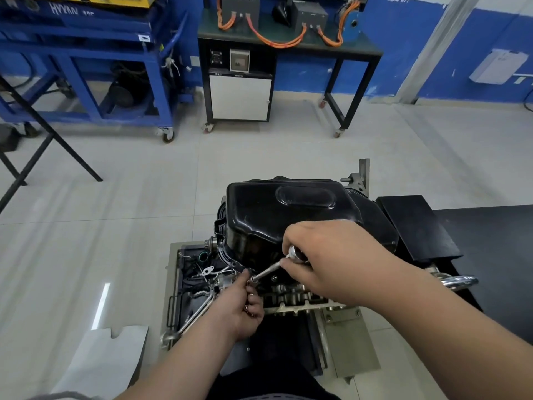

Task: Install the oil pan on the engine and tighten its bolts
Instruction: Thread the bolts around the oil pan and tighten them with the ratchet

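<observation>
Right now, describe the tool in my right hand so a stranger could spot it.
Find the black oil pan mid-frame. At its near edge the right hand grips a slim silver driver slanting down to the flange. Its knurled cap sets it apart from nearby metal parts.

One head-worn wide-angle view looks forward and down, close over the engine [288,295], workshop floor [115,203] beyond.

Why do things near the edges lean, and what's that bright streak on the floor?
Head view: the wide-angle lens skews straight lines near the edges, like the leaning grey pillar; the floor streak is glare on glossy tiles; the black oil pan shows a soft sheen.
</observation>
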Motion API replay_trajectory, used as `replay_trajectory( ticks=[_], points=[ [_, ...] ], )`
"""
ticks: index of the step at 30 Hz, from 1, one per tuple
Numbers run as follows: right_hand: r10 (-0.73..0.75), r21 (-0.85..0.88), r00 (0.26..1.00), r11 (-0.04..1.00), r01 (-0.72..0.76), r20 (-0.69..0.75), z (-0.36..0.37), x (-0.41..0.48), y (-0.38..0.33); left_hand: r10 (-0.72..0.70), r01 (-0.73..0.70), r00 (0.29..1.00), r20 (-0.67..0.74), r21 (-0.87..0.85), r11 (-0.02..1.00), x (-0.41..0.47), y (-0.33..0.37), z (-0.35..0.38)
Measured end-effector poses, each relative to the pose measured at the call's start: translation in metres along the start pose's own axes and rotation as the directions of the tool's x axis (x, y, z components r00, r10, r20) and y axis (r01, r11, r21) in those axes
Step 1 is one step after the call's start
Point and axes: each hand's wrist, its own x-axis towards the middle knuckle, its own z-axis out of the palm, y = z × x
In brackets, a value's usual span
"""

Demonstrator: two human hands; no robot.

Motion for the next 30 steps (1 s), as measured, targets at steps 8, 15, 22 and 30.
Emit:
replay_trajectory(
  ticks=[8,15,22,30],
  points=[
    [0.071,-0.131,0.997,0.989,-0.073,-0.015,0.001,0.016,-0.007,-0.044,0.024,0.992,0.118,0.167,0.986,0.006,0.015,0.009],
    [0.052,-0.125,0.999,0.991,-0.05,0.007,0.015,0.027,-0.008,-0.062,0.056,0.987,0.15,0.047,0.997,0.017,0.013,0.001],
    [0.015,-0.127,1.0,0.992,-0.012,0.026,0.017,0.038,-0.009,-0.029,0.035,0.991,0.127,-0.043,0.998,0.022,0.014,0.0],
    [-0.04,-0.031,0.999,0.999,0.04,0.028,0.016,0.039,-0.014,0.015,-0.021,0.998,0.061,0.094,0.995,0.018,0.018,-0.001]
  ],
)
